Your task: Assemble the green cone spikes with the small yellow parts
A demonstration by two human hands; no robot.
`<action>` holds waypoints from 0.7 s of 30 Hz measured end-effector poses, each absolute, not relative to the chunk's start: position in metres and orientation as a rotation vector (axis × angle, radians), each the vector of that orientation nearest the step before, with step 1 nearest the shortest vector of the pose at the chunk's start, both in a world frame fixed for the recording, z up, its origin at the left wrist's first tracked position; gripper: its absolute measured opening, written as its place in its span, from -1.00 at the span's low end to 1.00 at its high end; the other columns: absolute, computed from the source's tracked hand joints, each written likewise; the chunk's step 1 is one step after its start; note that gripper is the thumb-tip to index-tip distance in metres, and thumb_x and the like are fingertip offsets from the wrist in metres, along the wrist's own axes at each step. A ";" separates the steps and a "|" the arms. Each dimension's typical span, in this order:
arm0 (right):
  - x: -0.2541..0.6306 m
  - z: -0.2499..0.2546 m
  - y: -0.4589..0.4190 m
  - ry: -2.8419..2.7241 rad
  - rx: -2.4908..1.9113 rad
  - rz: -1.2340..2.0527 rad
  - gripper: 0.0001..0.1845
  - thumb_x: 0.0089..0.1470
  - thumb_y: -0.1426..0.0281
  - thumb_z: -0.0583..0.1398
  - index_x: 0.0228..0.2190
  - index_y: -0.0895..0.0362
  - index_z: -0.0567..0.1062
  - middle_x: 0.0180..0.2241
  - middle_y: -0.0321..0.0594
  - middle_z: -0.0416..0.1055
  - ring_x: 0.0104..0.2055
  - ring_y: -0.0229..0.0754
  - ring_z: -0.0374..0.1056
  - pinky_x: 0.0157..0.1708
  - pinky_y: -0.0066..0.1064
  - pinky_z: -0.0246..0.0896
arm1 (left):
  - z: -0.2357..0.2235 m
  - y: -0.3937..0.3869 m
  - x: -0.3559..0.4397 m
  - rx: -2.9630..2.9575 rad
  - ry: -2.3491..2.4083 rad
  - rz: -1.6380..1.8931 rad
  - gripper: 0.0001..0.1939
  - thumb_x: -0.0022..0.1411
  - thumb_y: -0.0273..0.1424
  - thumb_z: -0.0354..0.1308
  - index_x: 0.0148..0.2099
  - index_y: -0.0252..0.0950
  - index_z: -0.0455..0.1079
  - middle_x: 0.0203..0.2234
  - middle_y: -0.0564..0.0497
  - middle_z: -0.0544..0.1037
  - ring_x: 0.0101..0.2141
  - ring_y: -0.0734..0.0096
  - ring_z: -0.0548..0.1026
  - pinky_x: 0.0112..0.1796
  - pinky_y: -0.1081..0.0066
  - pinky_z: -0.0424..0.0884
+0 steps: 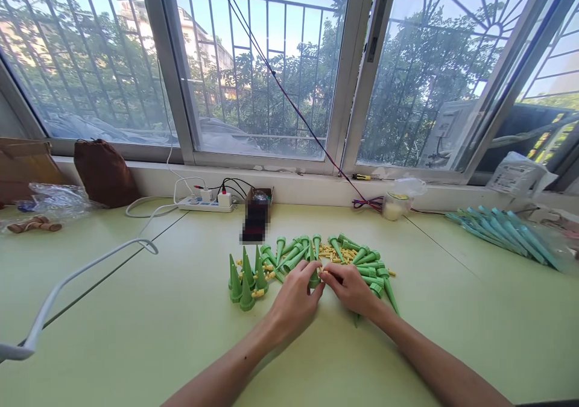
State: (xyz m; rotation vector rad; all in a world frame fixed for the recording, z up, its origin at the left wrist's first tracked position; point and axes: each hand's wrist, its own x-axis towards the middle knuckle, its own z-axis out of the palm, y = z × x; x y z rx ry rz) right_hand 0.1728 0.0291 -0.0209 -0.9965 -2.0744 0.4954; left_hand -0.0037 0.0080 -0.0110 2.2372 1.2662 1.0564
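My left hand (295,293) is closed around a green plastic spike (313,279), holding it by its side with the narrow tip up. Close against it, my right hand (351,286) pinches a small yellow piece (321,270) at the spike's side; the fingers partly cover it. Left of my hands, several green spikes (246,295) stand tip up, with yellow pieces (258,293) at their sides. Beyond and to the right, more green spikes (368,265) lie loosely around a heap of small yellow pieces (340,254).
A white cable (90,264) crosses the left of the pale table, running to a power strip (205,203). Behind the spikes is a small box (266,197). A jar (396,206) and bluish plastic packets (502,232) lie to the right; a brown pouch (105,175) stands left.
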 end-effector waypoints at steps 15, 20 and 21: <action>0.174 -0.021 0.030 -2.055 -1.011 0.466 -0.47 0.34 0.13 0.02 -0.61 0.12 0.15 -0.63 -0.42 0.05 -0.55 -0.33 -0.03 -0.50 -0.42 -0.16 | -0.007 0.006 -0.002 2.222 1.252 1.040 -0.69 0.23 -0.46 0.12 0.03 -0.21 0.42 -0.13 -0.07 0.51 -0.30 0.34 0.50 -0.28 0.36 0.46; 0.173 -0.023 0.030 -2.042 -1.025 0.419 -0.46 0.34 0.13 0.02 -0.63 0.12 0.15 -0.64 -0.42 0.03 -0.57 -0.33 -0.05 -0.52 -0.42 -0.19 | -0.007 0.007 -0.003 2.212 1.232 1.061 -0.69 0.25 -0.45 0.12 0.04 -0.19 0.41 -0.13 -0.06 0.51 -0.30 0.34 0.50 -0.26 0.35 0.46; 0.172 -0.023 0.029 -2.036 -1.030 0.406 -0.45 0.34 0.13 0.02 -0.63 0.12 0.15 -0.65 -0.42 0.02 -0.58 -0.33 -0.05 -0.53 -0.41 -0.20 | -0.008 0.007 -0.003 2.210 1.219 1.075 -0.69 0.25 -0.45 0.12 0.05 -0.18 0.41 -0.13 -0.05 0.51 -0.29 0.34 0.50 -0.26 0.35 0.46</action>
